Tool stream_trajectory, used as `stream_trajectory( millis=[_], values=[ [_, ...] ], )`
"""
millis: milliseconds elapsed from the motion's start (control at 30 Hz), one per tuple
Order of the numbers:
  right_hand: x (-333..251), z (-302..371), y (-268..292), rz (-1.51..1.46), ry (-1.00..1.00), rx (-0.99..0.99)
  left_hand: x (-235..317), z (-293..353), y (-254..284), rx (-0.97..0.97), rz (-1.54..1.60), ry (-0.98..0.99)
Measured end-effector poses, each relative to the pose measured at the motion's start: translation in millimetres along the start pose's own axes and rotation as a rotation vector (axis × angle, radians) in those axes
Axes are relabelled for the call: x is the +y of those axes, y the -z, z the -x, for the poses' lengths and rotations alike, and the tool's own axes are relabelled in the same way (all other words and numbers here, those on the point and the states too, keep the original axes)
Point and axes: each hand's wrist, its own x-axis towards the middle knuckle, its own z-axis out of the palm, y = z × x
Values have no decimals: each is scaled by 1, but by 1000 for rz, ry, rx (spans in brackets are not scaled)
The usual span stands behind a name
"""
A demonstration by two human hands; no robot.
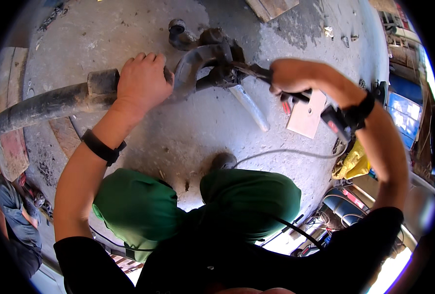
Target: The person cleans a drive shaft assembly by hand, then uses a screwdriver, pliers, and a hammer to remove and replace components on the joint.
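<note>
My left hand (144, 81) is closed over a heavy dark metal beam (51, 110), which comes in from the left and carries a raised collar. Just right of that hand, a curved dark bracket (188, 66) joins a cluster of worn metal fittings. My right hand (293, 78) grips a dark plier-like tool (259, 72); its far end meets the fittings, but the jaws are hard to make out. Below that end, a silver metal tube (251, 109) slants down toward the floor.
On the concrete floor lie a pale plate with a hole (308, 117) and a grey cable (291, 151). Wooden planks (11, 142) are at the left, near another person's leg (16, 220). A yellow bag (355, 161) and clutter line the right side.
</note>
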Motion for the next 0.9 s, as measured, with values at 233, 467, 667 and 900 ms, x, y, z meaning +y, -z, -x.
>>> stream_trajectory(
  millis=[233, 467, 667, 900],
  values=[
    [82, -28, -90, -631, 156, 409, 5, -1, -2, 8, -46, 1],
    [84, -50, -86, -454, 311, 889, 7, -4, 2, 21, -36, -31],
    [82, -65, -85, -419, 382, 755, 6, -3, 1, 17, -45, -35],
    [92, -79, -89, -424, 483, 769, 8, -3, 3, 1, -69, -6]
  ],
)
